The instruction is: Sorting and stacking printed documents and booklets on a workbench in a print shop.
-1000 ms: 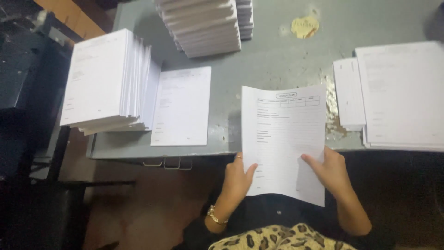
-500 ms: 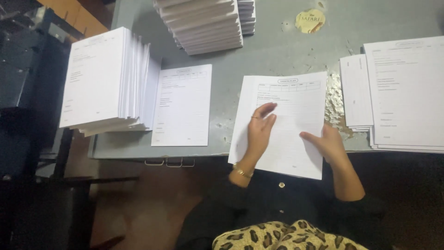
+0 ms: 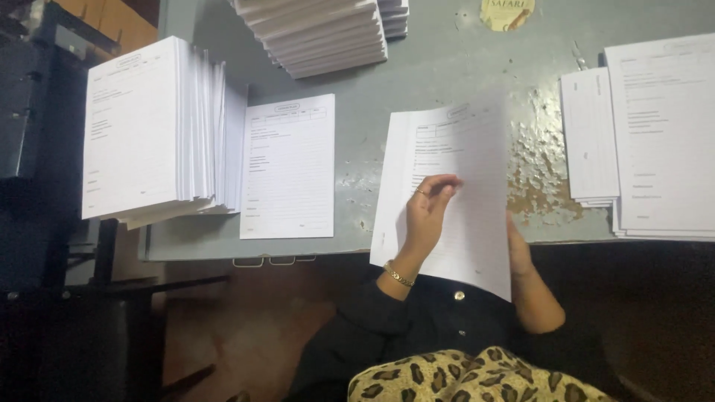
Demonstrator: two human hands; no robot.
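Holding a printed sheet [image 3: 454,186] tilted over the near edge of the grey desk [image 3: 417,97], lower corner hanging past the rim. Left hand [image 3: 426,216] laid on the face of the sheet, fingers curled together, gold bracelet [image 3: 398,274] at the wrist. Right hand [image 3: 519,249] mostly hidden behind the sheet's right edge, grip impossible to tell. Single form [image 3: 289,167] flat just left; tall paper stack [image 3: 149,126] beyond it. Fanned pile [image 3: 320,33] at the far edge; more stacks [image 3: 655,141] right.
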